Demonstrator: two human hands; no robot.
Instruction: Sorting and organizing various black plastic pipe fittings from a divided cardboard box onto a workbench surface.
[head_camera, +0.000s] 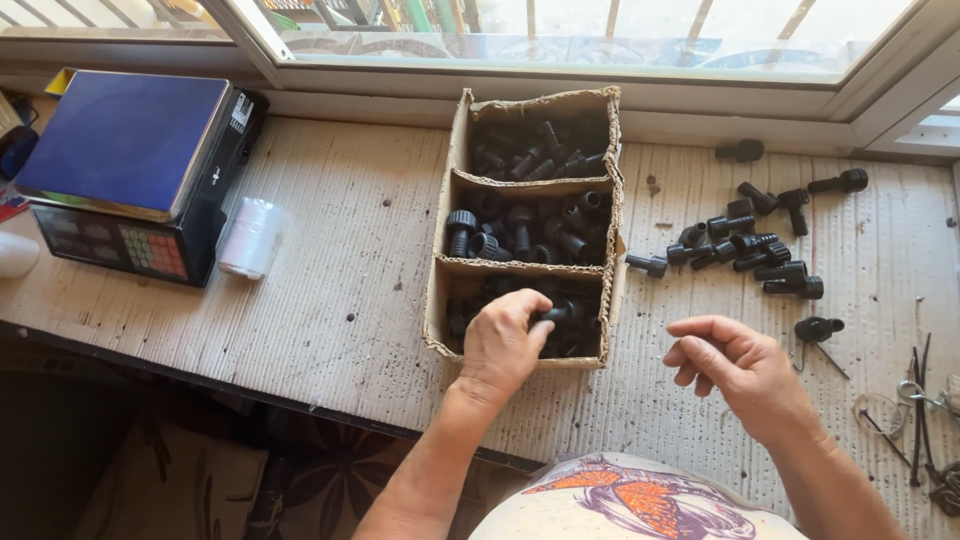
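- Left hand (503, 343) reaching into the nearest compartment of a cardboard box (436, 300), fingers (528, 310) curled and pinching a small black plastic fitting (553, 314) just above the heap of like parts.
- Right hand (738, 362) hovering over the counter (330, 270) to the right of the box, holding nothing visible, fingers loosely bent, thumb and forefinger close together but apart.
- Box split into three compartments in a row toward the window, each filled with black fittings.
- Loose black fittings (745, 245) scattered on the counter right of the box, one single piece (818, 328) lying near the right hand.
- Digital scale (125, 140) with a blue platform at the far left of the counter, a white roll (250, 236) standing just beside it.
- Metal wire pieces (915, 410) at the right edge, details hard to make out.
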